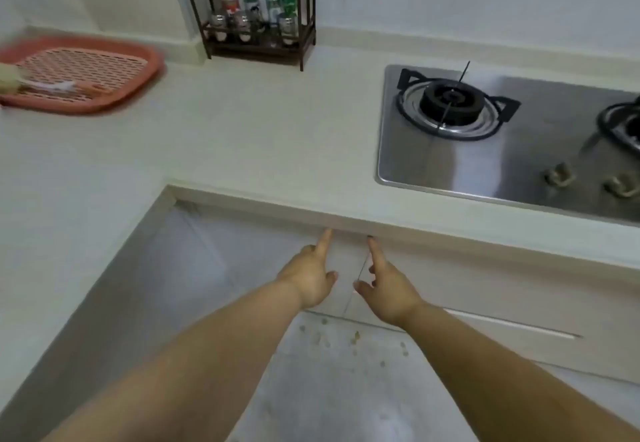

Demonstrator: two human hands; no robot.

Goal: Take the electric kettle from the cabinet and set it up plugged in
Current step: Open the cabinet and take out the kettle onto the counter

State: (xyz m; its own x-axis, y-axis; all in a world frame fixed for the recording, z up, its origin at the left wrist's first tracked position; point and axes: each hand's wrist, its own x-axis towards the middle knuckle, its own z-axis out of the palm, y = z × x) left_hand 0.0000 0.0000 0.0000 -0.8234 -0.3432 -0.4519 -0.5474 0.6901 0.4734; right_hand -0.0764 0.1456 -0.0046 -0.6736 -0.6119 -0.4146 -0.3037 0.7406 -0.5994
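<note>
Under the countertop edge sits a pale base cabinet (263, 251) with two closed doors that meet at a thin vertical seam. My left hand (310, 275) reaches toward the top of the left door, index finger touching just below the counter lip. My right hand (386, 289) mirrors it on the right door (450, 278), index fingertip at the top edge beside the seam. Both hands hold nothing and their fingers are spread. No kettle is visible; the cabinet's inside is hidden.
A white L-shaped countertop (242, 136) wraps around. A steel gas hob (502, 143) sits at the right. At the back stands a dark spice rack (256, 15) with bottles. A pink draining tray (79, 74) lies at the left. Crumbs dot the tiled floor (346, 372).
</note>
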